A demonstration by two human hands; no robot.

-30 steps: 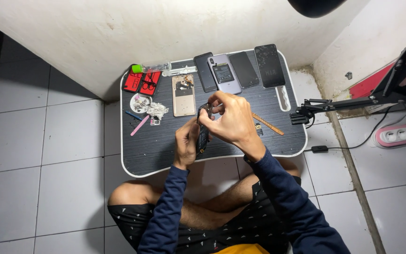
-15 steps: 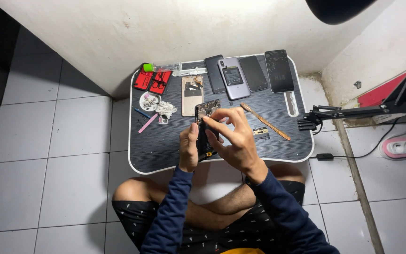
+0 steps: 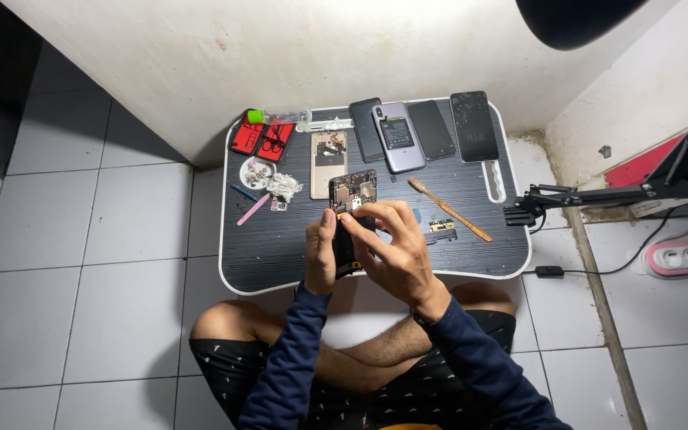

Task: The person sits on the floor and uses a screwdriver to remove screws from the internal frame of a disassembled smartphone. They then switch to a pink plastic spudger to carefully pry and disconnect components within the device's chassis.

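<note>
four phones in a row point(image 3: 421, 131), one opened phone in hand point(image 3: 350, 209), one wooden stick point(image 3: 449, 209), two red cases point(image 3: 261, 139)

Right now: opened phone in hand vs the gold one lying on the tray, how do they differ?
The opened phone is held above the tray by the left hand and right hand; the gold phone lies flat, untouched. The opened phone looks dark inside; the gold phone's shell is pale. Both have exposed internals.
</note>
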